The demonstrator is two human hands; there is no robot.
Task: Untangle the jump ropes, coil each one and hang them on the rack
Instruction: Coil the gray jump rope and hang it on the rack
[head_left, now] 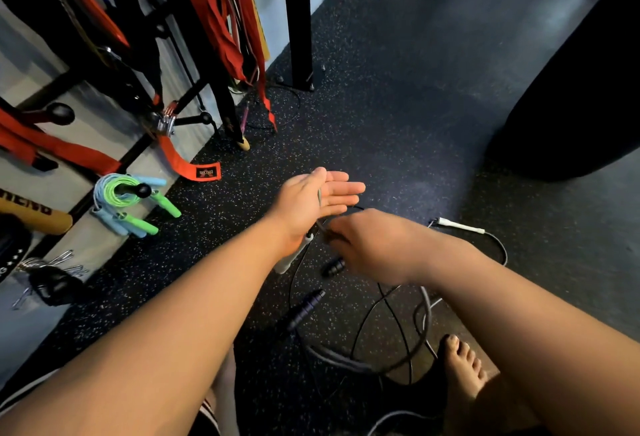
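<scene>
**Left hand used as a spool**

The left hand [311, 198] is held flat with straight fingers, apparently so the jump rope [319, 194] can wrap around it. The rope's white handle [293, 257] dangles under the wrist. Just beside it, the blurred right hand [367, 245] pinches the rope. The tangle [398, 331] lies on the floor [415, 106] below both hands.

A black rubber floor [398, 106], flecked with white and coloured specks, fills the view from 12 to 6 o'clock. A pale grey wall [114, 245] runs along its edge from 8 toward 12 o'clock. At 12 o'clock, 1 black upright post [298, 20] stands on the floor just beside the wall. At 2 o'clock sits a large dark rounded bulk [581, 89]. Soft light sheens the floor toward 1 o'clock.
</scene>
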